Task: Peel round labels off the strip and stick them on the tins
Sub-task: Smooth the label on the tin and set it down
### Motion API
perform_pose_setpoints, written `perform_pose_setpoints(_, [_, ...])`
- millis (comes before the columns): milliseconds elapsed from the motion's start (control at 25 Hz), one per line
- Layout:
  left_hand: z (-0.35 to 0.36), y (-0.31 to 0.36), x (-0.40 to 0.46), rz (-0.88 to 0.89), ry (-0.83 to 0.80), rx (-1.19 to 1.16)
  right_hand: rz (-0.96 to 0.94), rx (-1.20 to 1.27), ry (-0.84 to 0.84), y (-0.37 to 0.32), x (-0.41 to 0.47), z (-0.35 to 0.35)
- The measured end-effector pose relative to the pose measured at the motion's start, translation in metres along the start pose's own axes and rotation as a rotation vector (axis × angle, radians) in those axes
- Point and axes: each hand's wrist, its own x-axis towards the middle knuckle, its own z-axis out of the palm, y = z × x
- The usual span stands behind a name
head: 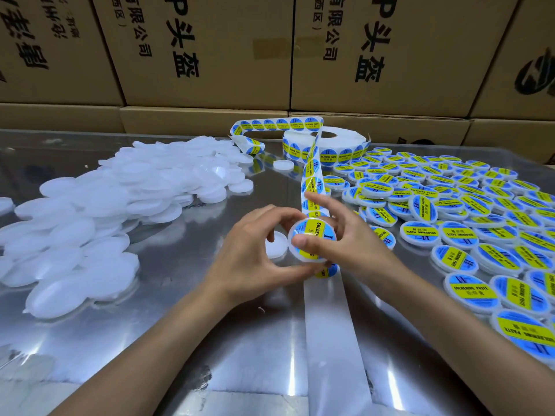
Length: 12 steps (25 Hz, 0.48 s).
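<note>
Labels (312,187) blue with yellow band, black print. Unlabelled tins (90,211) plain translucent white. Backing strip (330,325) white. Counter (180,325) shiny silver. Boxes (210,49) brown, black characters.

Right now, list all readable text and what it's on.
"SOLDERING PASTE": yellow band on the labelled tins at right, and on the label roll.
"SOLDER…": label on the held tin; the rest is hidden by the right hand.
"有限公司", "P头盔": cardboard boxes.
Smaller label characters: blurred.
Plain white tins: none.
</note>
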Motion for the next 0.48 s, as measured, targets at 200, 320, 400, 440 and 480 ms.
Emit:
perform_pose_setpoints(200, [0.002, 0.0005, -0.0013, 0.035, 0.042, -0.003, -0.008, -0.072, -0.056, -0.0008, -0.0035, 0.003])
perform_pose_setpoints(320, [0.0041, 0.0013, -0.0001, 0.043, 0.064, 0.004, 0.025, -0.068, 0.007, 0.0005, -0.0015, 0.0028])
perform_pose_setpoints(400, [0.0048, 0.0007, 0.0004, 0.055, 0.075, 0.01, 0.041, -0.031, 0.038, -0.0004, -0.0002, 0.0046])
perform_pose_setpoints(440, [0.0049, 0.0004, 0.0005, 0.061, 0.081, 0.01, 0.039, -0.023, 0.039, -0.001, -0.0002, 0.0047])
perform_pose_setpoints(480, [0.0052, 0.0004, 0.0004, 0.064, 0.084, 0.007, 0.039, -0.03, 0.037, -0.0014, -0.0004, 0.0044])
